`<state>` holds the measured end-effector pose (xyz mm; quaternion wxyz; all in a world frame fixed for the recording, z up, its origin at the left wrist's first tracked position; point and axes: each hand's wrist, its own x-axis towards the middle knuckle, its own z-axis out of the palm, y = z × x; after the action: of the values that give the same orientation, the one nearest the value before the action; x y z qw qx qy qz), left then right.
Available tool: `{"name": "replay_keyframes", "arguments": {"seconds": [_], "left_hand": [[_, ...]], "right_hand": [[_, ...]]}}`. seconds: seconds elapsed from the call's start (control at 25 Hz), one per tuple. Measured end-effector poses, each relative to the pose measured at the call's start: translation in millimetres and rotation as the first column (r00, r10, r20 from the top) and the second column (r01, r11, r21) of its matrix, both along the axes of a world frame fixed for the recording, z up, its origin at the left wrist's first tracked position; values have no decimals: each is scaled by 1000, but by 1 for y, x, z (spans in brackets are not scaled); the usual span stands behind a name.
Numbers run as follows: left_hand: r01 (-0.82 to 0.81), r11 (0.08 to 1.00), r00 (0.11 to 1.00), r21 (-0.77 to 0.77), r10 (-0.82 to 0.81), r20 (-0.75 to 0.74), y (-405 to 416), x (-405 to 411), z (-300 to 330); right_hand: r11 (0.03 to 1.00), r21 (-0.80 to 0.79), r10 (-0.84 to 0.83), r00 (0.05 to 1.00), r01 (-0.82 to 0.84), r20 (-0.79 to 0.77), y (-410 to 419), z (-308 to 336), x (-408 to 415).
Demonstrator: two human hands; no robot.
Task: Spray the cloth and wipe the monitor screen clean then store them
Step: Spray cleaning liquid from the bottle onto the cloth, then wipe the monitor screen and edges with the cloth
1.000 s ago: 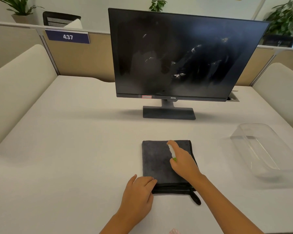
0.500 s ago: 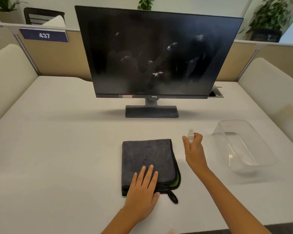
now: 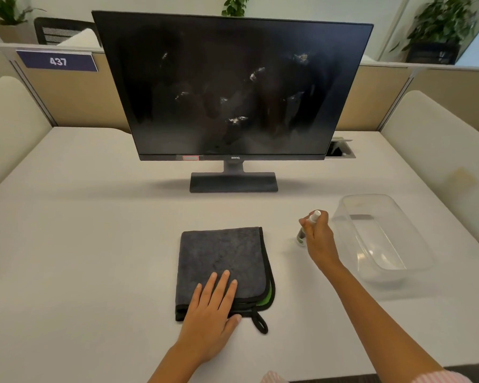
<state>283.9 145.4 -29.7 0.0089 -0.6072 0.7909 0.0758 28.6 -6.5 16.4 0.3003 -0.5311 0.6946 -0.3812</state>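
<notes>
Right hand (image 3: 320, 240) grips the spray bottle (image 3: 304, 230) between cloth (image 3: 221, 255) and clear bin (image 3: 409, 261); left hand (image 3: 209, 313) lies flat on the cloth, monitor (image 3: 233, 89) behind.

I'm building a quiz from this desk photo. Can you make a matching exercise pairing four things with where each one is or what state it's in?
Things:
1. grey cloth
2. spray bottle
3. clear plastic bin
4. monitor

States:
A. smudged, standing at the back of the desk
B. gripped upright in the right hand
C. empty, at the right of the desk
D. folded flat under the left hand

Pairs: 1-D, 2-B, 3-C, 4-A
</notes>
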Motion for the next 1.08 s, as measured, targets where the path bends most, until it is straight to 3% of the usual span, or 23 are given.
{"name": "replay_keyframes", "arguments": {"seconds": [0.2, 0.36, 0.44, 0.56, 0.64, 0.72, 0.84, 0.96, 1.08], "left_hand": [[4, 999, 1000, 53, -3, -20, 1, -4, 0], [-14, 999, 999, 38, 15, -40, -4, -6, 0], [-47, 994, 971, 96, 67, -227, -11, -2, -2], [-268, 963, 812, 8, 230, -536, -20, 10, 8], [-481, 876, 735, -36, 380, -562, -29, 22, 16], [-607, 789, 622, 90, 542, -565, -41, 33, 20], [-617, 709, 424, 343, 666, -614, -58, 44, 26], [-593, 631, 277, 501, 744, -609, -71, 51, 28], [-492, 630, 228, 600, 759, -610, -79, 53, 30]], "right_hand": [[999, -14, 37, 999, -37, 35, 1, 1, -4], [984, -170, -49, 997, 57, 54, 12, 6, -4], [934, -323, -157, 988, 151, 9, 24, 8, 3], [857, -515, -95, 991, 34, -92, 43, 0, 22], [865, -453, 123, 966, -217, -229, 56, -11, 39], [843, -283, 337, 860, -456, -382, 64, -25, 57], [824, -109, 440, 749, -557, -496, 68, -48, 79], [862, -99, 382, 766, -497, -517, 67, -55, 89], [875, -109, 361, 785, -472, -504, 71, -58, 88]]}}
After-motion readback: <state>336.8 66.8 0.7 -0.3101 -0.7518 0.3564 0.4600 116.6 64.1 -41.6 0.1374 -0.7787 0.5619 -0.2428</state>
